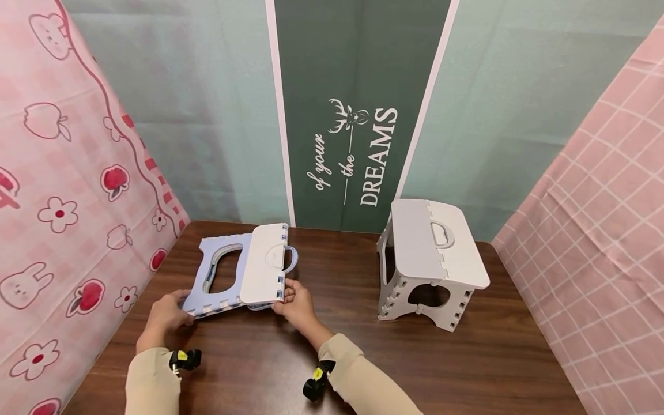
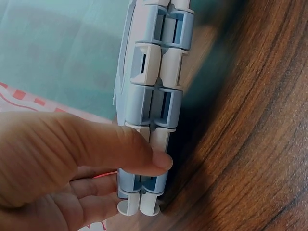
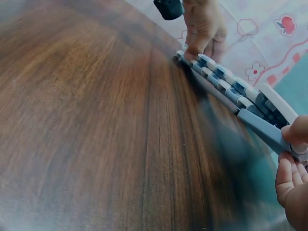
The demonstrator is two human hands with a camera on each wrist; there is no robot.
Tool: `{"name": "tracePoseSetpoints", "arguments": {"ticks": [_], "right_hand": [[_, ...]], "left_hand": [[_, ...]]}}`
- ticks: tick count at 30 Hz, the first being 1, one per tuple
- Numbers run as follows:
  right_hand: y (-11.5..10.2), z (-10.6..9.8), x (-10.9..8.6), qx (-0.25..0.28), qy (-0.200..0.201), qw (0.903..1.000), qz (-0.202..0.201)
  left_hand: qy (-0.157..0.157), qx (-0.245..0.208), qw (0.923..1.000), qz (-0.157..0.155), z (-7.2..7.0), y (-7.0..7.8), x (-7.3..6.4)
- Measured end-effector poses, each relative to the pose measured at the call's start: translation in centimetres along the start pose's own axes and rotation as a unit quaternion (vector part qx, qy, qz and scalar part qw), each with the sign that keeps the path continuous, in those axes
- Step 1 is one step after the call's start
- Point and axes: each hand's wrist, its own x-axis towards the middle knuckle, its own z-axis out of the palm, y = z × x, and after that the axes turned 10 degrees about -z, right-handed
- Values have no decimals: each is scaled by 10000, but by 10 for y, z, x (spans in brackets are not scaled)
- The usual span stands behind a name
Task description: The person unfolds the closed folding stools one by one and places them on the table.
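Note:
A folded step stool [image 1: 261,262] with a white top and light-blue legs lies at the left of the table, its small carry handle [image 1: 292,259] pointing right. My left hand [image 1: 168,314] grips the leg end at the near-left corner. In the left wrist view, the thumb lies across the blue and white hinge edge [image 2: 153,106], with the other fingers behind it. My right hand [image 1: 298,308] grips the near-right corner of the stool's top. The right wrist view shows its thumb and fingers on either side of a blue panel [image 3: 262,129].
An unfolded white step stool [image 1: 420,242] stands upright on the right of the brown wooden table [image 1: 332,357]. A green cloth backdrop [image 1: 358,69] hangs behind, with pink patterned cloths at both sides. Each wrist carries a black camera [image 1: 189,359].

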Motion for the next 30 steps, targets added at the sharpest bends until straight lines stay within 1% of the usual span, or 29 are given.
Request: {"name": "tracePoseSetpoints", "arguments": {"ticks": [4,7,10,12,17,21,25,30], "right_hand": [[-3,-1,-4,-420,63,9991,90],[-5,-1,-6,-543,90,9985,67],[-7,-2,-7,-649,72,9978,-89],[-8,-3,-7,-816,52,9964,-235],[-9,-6,-10,-1310,58,9895,-612],[-10,-8,-12,-1506,120,9851,-820],[-13,-11,-14,-1455,199,9856,-843],[-17,-14,-14,-1068,288,9911,-738]], "left_hand": [[32,-5,10000,64,2,2,1],[72,8,9999,150,2,3,1],[88,15,9998,202,1,4,1],[63,7,9997,241,1,5,1],[-6,-46,9995,325,3,7,1],[1,-65,9992,386,6,9,2],[-45,-104,9990,430,8,11,2],[-95,-94,9990,424,11,14,2]]}}
